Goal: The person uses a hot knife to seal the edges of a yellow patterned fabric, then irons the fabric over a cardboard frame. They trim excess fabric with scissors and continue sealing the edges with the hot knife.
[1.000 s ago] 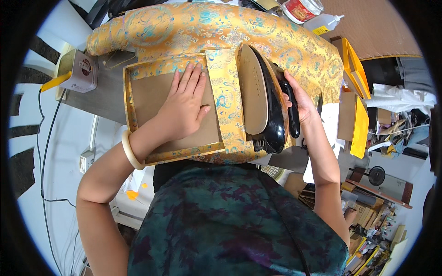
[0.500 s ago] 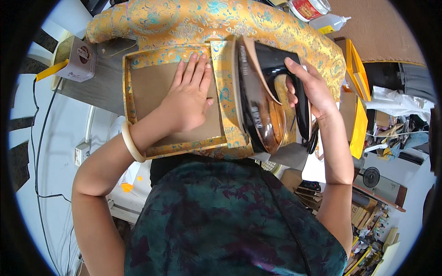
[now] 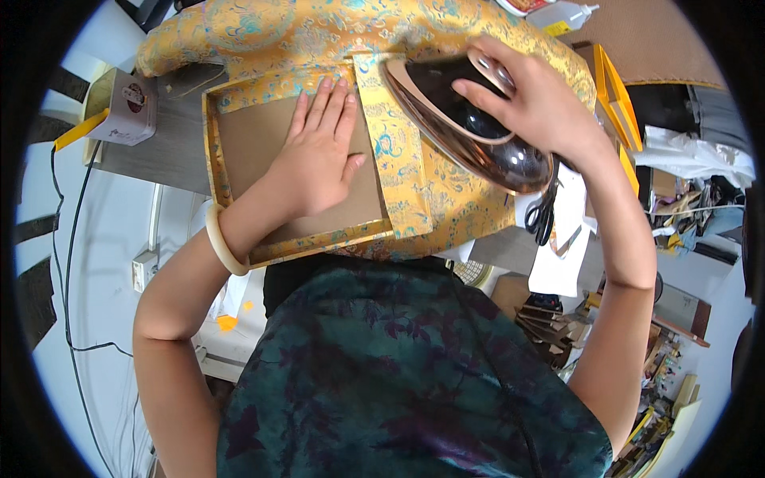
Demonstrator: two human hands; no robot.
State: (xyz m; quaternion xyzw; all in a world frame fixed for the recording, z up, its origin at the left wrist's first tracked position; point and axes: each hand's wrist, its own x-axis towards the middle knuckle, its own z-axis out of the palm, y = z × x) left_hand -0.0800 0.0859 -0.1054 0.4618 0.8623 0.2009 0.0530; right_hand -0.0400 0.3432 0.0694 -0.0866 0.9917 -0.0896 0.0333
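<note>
My left hand lies flat, fingers stretched out, on the brown bottom of a shallow tray-like box whose walls wear yellow brocade. Along the box's right side runs a flap of the same brocade. My right hand grips the handle of a black iron with a brown see-through body. The iron's tip points up and left, over the top of the flap; whether its soleplate touches the fabric I cannot tell. Beneath both spreads a large sheet of yellow brocade with blue patterns.
A pale tin stands at the left table edge. On the right are yellow-edged boxes, white paper and the black cord. At the upper right a squeeze bottle lies near a jar.
The iron has turned from standing along the flap to a slant, its tip up-left and its rear swung right. My right hand moved up with it. My left hand stays flat in the box.
</note>
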